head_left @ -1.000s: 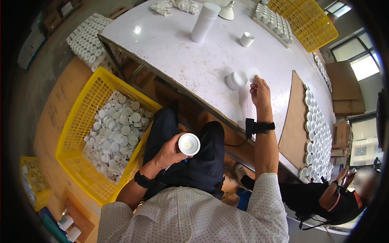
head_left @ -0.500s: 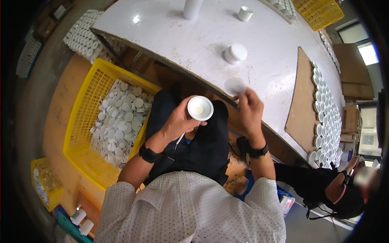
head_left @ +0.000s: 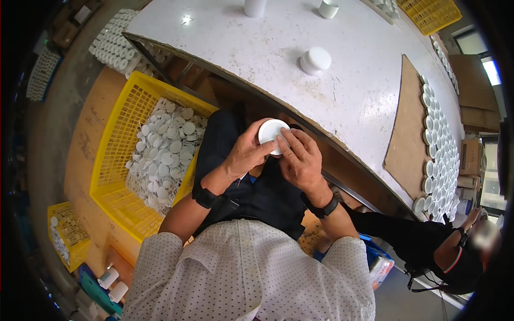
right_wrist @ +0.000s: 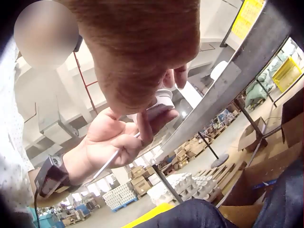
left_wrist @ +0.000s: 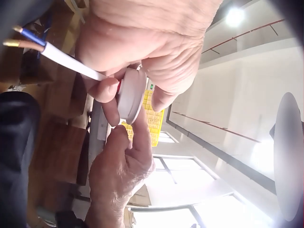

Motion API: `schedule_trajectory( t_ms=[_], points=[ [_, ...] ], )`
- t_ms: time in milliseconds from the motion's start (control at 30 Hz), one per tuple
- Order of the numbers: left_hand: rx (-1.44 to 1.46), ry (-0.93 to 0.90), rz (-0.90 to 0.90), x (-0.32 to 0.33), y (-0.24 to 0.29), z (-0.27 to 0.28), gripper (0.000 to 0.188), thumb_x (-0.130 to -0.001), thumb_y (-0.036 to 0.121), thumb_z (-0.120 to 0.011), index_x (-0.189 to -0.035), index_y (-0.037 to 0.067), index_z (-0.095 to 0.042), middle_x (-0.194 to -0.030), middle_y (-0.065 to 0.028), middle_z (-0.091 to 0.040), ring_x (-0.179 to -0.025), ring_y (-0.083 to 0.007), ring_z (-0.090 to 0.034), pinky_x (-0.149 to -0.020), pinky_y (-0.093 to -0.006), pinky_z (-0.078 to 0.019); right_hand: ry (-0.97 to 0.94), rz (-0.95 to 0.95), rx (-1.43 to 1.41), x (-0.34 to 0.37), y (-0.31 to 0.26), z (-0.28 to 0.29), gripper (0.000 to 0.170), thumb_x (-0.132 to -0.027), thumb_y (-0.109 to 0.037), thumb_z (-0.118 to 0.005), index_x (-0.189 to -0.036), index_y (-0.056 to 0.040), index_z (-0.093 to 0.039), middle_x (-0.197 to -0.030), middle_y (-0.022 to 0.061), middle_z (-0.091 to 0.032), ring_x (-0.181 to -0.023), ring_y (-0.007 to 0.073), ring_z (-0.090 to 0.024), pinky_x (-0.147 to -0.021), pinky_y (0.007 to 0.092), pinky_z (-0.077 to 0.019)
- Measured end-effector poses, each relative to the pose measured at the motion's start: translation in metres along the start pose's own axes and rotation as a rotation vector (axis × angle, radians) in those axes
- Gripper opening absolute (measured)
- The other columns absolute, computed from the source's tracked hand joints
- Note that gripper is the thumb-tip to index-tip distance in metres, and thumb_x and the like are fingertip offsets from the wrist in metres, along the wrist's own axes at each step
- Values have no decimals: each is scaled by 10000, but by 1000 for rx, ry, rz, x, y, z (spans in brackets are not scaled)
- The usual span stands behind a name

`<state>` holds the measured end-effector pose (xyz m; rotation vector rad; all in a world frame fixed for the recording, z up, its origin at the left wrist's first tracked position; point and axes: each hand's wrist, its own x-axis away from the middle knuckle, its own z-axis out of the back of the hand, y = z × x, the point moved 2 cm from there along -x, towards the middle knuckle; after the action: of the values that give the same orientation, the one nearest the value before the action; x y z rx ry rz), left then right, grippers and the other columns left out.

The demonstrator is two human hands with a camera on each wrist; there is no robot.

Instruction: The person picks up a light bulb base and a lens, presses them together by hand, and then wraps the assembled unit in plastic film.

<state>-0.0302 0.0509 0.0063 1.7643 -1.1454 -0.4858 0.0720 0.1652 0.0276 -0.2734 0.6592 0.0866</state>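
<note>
Over the lap, my left hand grips a white round lamp housing by its sides. A white cable runs out of the housing's back, with blue and brown wire ends bared at the tip. A thin white disc lies over the housing's open face, hiding the inside. My right hand holds the disc at its edge, fingers across its top and thumb at the rim. In the right wrist view the back of the right hand covers much of the housing.
A stack of white discs stands on the white table. Rows of white round parts sit on a brown board at right. A yellow crate of white cabled discs stands at left. Another person is at right.
My right hand has come back from the stack on the table with a white disc and brought it onto the housing. The left hand still holds the housing over the lap.
</note>
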Motion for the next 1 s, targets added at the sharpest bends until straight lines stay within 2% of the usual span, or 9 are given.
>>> schedule_trajectory(
  t_ms=[167,233,467,533,733,867,967,1000],
  points=[
    [-28,51,30,3,3,0,470,-875,121,-545,-1291,41,-342,-1002,-36,-528,-662,-19,-438,-438,-153,-300,-10,-6,13,2,-3,-3,537,-533,-12,-632,-1068,-52,-604,-1119,92,-577,-975,269,-551,-742,343,-455],
    [-36,47,6,3,1,2,464,-881,181,-560,-1266,10,-364,-1117,-98,-533,-990,-134,-532,-759,-233,-480,-15,-20,15,3,-4,-4,549,-541,-11,-633,-1087,-54,-596,-1133,91,-572,-992,271,-543,-752,349,-448],
    [-236,107,-52,5,0,4,433,-859,149,-550,-1231,-11,-399,-1101,-126,-548,-980,-171,-549,-795,-271,-474,-18,-39,3,6,-9,-5,554,-550,-18,-646,-1100,-49,-590,-1186,96,-553,-1049,292,-522,-798,378,-433],
    [-396,147,-151,7,5,3,422,-839,123,-533,-1216,-18,-409,-1076,-145,-559,-975,-200,-557,-817,-296,-467,-34,-70,-6,6,-11,-6,551,-552,-31,-659,-1098,-47,-592,-1203,93,-546,-1071,303,-512,-823,392,-423],
    [-483,188,-318,5,-5,4,401,-816,85,-508,-1192,-21,-417,-1065,-163,-556,-971,-225,-561,-825,-306,-462,14,-47,40,7,-13,-10,517,-557,-43,-670,-1069,-50,-608,-1202,82,-549,-1084,307,-499,-861,404,-404],
    [-447,215,-293,5,-7,7,401,-805,72,-512,-1186,-15,-422,-1056,-151,-560,-973,-214,-559,-827,-305,-461,-1,-55,29,6,-11,-13,516,-550,-35,-664,-1063,-62,-612,-1188,76,-557,-1080,318,-496,-868,397,-400],
    [-375,203,-297,5,-1,8,423,-789,75,-558,-1181,-14,-425,-1060,-141,-562,-966,-202,-560,-828,-305,-462,51,-116,-131,-2,-10,-2,521,-554,25,-603,-1068,-58,-608,-1205,138,-528,-1065,351,-493,-863,414,-408],
    [-468,267,-306,6,0,13,453,-788,74,-577,-1198,-17,-407,-1051,-128,-557,-955,-188,-559,-797,-290,-475,103,-137,-156,-5,-10,2,522,-559,49,-577,-1070,-51,-606,-1214,165,-513,-1058,361,-492,-861,421,-411]
  ],
)
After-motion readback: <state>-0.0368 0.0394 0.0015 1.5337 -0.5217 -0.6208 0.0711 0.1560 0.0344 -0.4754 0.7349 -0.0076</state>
